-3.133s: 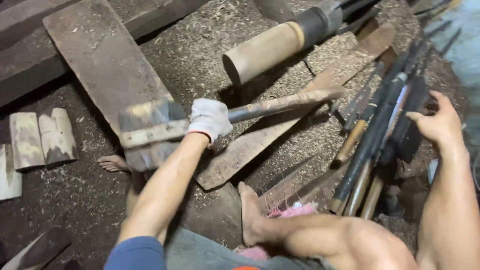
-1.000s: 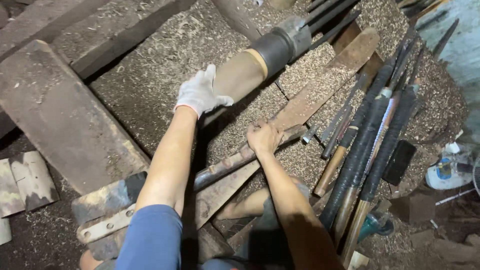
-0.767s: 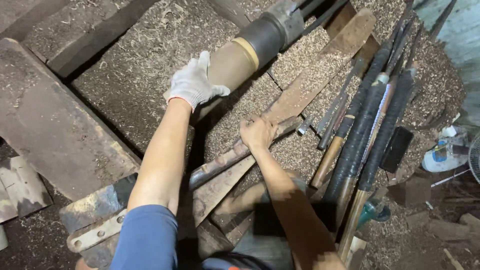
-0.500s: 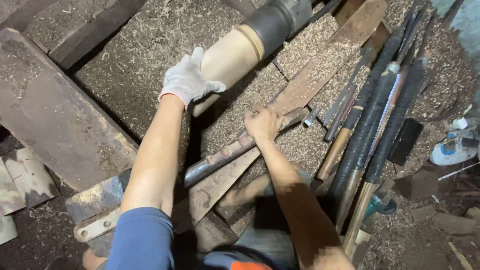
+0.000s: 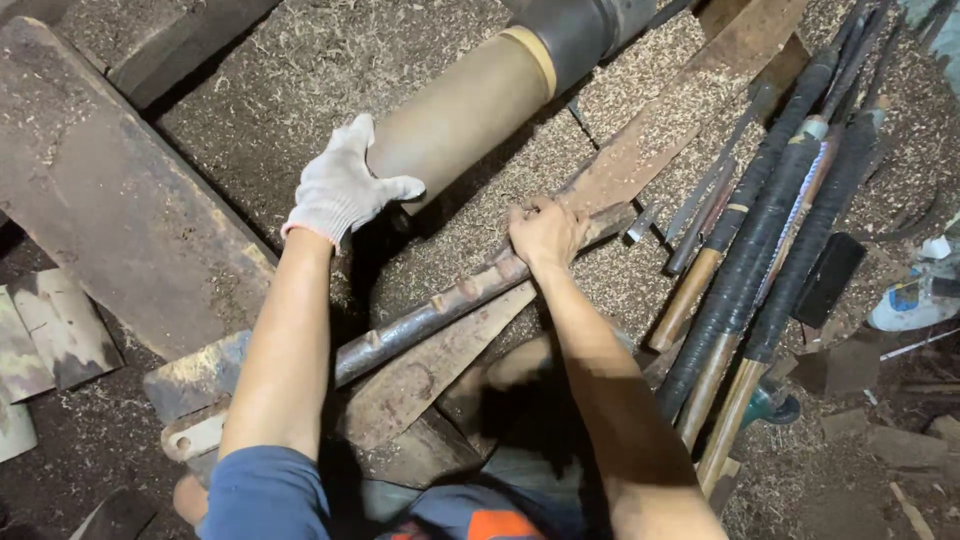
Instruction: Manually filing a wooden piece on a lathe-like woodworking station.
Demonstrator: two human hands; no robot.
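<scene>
Across the whole floor, sawdust and wood chips, covering everything in a thick layer. At left, one wide dark plank, lying diagonal. At top centre, a thick wooden cylinder, pale brown, with a yellow band and a dark metal sleeve at its upper end, tilted from upper right down to lower left. On its lower end, the left hand in a white glove, fingers spread and laid flat against the round wood, pressing but not closed around it. Just below, a long rusty metal bar, knobbed, running diagonal from lower left to the centre, above a flat worn board. On the upper end of this bar, the right hand, bare, fingers curled tight around it. At right, a bundle of long tools with black-wrapped shafts and wooden handles, lying side by side, well apart from both hands. At far left, small pale wood pieces.
</scene>
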